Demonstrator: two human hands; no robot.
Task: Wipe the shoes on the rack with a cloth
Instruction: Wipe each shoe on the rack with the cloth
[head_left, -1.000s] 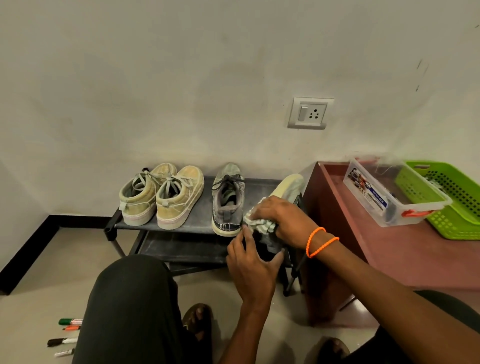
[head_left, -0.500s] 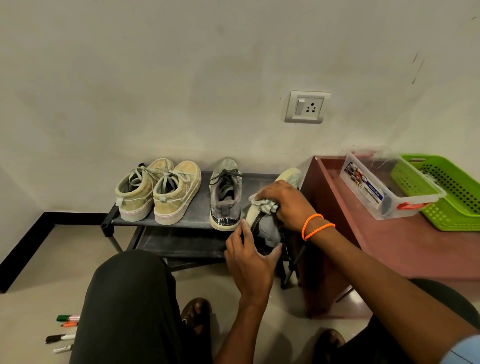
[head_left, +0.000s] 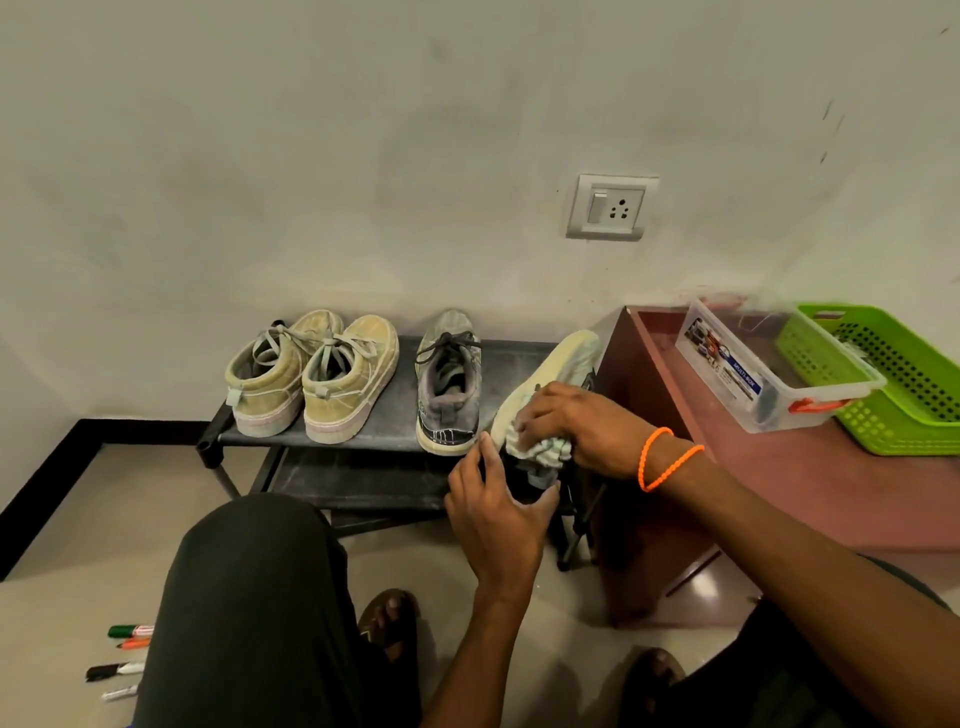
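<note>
Right now the work sits at the right end of the rack (head_left: 363, 441), where one grey shoe (head_left: 550, 374) is tipped on its side so that its pale sole faces the camera and its long axis runs from the rack's front edge back toward the wall. The right hand (head_left: 576, 421) lies across the near half of that shoe with a bunched, pale striped cloth (head_left: 540, 449) pressed beneath its closed fingers — the cloth is between palm and shoe, at the heel end. The left hand (head_left: 493, 512) is just in front and below, fingers curled around the heel to steady it; how firmly it grips I cannot tell. So the unwiped length of the shoe lies away from the right hand, toward the toe, and any stroke would follow that axis outward. Its upright mate (head_left: 448, 384) stands just to the left, and the tan pair (head_left: 311, 376) further left — both appear untouched, nearer the left hand's side. I judge the job well short of done.
</note>
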